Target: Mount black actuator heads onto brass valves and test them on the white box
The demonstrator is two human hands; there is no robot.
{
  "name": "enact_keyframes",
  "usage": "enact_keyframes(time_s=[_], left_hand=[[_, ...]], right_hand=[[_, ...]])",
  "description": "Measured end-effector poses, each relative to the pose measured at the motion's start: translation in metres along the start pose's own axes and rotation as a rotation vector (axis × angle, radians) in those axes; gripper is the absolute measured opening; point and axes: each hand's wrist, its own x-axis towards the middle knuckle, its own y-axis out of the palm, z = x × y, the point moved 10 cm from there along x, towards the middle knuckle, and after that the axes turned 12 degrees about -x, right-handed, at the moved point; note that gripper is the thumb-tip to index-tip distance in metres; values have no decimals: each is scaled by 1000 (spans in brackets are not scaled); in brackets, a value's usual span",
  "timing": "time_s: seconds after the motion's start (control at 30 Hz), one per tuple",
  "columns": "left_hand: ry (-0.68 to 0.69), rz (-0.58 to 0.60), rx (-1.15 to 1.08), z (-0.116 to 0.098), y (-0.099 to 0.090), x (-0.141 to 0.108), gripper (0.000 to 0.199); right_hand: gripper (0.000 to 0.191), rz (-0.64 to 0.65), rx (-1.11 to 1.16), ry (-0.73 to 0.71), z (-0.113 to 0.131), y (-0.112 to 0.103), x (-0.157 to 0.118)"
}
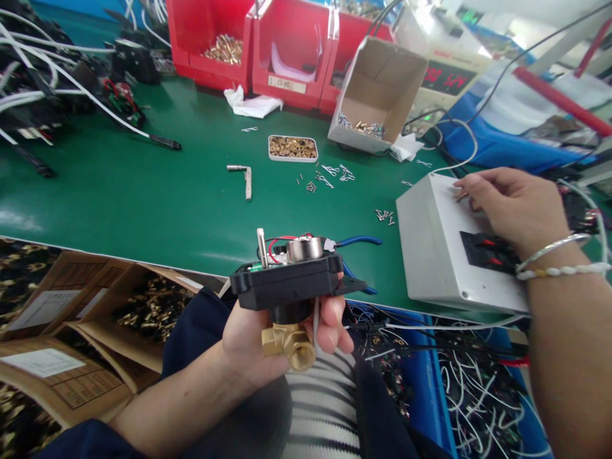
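Note:
My left hand is closed around a motorized valve, held up above my lap. Its black housing is uncovered on top, showing a silver motor, red and black wires and an upright metal post. The brass valve body hangs beneath. Behind it lies a blue-handled tool, partly hidden. My right hand rests over the white box, thumb and fingers pinched together at its top. A small metallic bit shows at the fingertips, too small to name. The box has a black panel with red parts.
Small screws, cotter pins, a tray of brass nuts and an angled metal tool lie on the green table. Red bins, a cardboard box and a power supply stand behind. Cabled parts lie left.

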Motion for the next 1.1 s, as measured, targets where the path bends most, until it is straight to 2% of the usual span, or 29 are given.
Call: enact_keyframes(time_s=[0.33, 0.6, 0.7, 0.93, 1.03, 1.1], left_hand=[[8, -27, 49, 2, -8, 1, 37], [13, 16, 29, 1, 5, 3, 28], [25, -12, 92, 1, 6, 5, 26], [276, -126, 288, -16, 3, 2, 32], [349, -165, 325, -25, 1, -2, 50], [349, -151, 352, -26, 2, -3, 48]], right_hand=[[16, -6, -10, 44, 0, -3, -1], [15, -5, 1, 31, 1, -4, -1], [15, -13, 21, 12, -1, -3, 0], [15, -5, 40, -50, 0, 0, 3], [15, -11, 43, -61, 3, -1, 1], [15, -11, 46, -64, 5, -2, 0]])
